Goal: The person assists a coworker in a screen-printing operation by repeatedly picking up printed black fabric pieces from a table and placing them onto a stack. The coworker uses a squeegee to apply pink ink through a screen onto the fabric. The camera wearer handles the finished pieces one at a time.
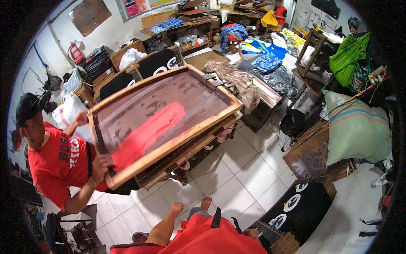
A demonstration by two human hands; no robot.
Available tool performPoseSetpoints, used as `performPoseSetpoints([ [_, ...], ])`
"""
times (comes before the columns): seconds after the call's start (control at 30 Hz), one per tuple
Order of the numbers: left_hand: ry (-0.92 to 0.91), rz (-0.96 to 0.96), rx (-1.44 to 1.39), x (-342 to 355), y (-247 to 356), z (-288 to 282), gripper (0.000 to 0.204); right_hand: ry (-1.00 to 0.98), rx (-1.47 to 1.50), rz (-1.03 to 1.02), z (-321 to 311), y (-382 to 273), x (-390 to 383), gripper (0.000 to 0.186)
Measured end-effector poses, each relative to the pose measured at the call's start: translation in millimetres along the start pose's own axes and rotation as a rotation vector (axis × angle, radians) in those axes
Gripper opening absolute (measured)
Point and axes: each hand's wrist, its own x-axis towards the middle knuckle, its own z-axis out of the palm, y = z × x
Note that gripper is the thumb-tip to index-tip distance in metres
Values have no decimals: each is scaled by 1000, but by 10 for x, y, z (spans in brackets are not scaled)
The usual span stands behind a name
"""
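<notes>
My left hand (pixel 176 207) hangs over the tiled floor in front of my red shirt (pixel 211 237). Its fingers look curled in, and nothing shows in them. Low on the right, part of my right hand (pixel 252 233) shows beside the near end of a board covered with black cloth (pixel 292 211) bearing round white prints; its fingers are mostly hidden. Ahead to the left, a co-worker in red (pixel 59 161) grips a large wood-framed printing screen (pixel 198 89), tilted above the bench. A thick streak of red ink (pixel 156 127) lies across its brown mesh.
Under the screen stands a wooden bench (pixel 156 175) with pots on its lower shelf. More black printed cloth (pixel 156 63) lies behind it. A stuffed green sack (pixel 359 127) leans at the right, near a wooden chair (pixel 311 55). White tiles (pixel 228 186) cover the floor.
</notes>
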Motion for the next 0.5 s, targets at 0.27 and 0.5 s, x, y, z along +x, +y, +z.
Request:
performPoseSetpoints([
  [0.27, 868, 262, -811, 600, 425, -1740, 62, 54, 1131, 27, -1772, -1648, 516, 11],
  [0.5, 718, 57, -864, -133, 1547, -2330, 43, -208, 1135, -313, -2961, -4333, 1306, 24],
])
